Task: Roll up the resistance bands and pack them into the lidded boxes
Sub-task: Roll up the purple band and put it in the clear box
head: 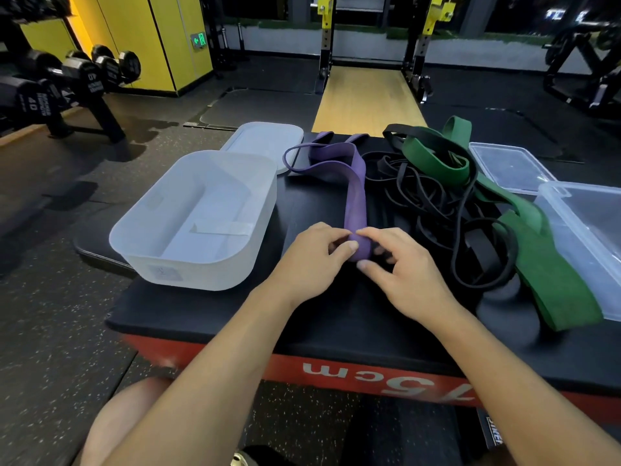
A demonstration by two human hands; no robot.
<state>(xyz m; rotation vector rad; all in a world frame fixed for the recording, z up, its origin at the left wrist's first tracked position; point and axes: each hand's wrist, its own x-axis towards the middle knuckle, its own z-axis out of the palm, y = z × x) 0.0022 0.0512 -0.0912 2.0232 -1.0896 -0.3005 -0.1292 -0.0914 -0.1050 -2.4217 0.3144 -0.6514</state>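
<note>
Left hand point(312, 260): centre frame, pinching the near end of the purple band point(356, 196).
Right hand point(400, 274): pinching the same end, a small roll started.
Black bands point(426, 196), green band point(551, 270): tangled at right, unrolled.
Frosted box point(188, 274), clear box point(551, 190): open, nothing packed.
Progress: judged barely begun.

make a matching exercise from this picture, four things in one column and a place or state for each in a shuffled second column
1 purple band
2 green band
3 black bands
4 white box

a holds no band, at the left
b tangled heap in the middle
c near end pinched by left hand and right hand
d beside the clear box, at the right

Pairs: 1-c, 2-d, 3-b, 4-a
</note>
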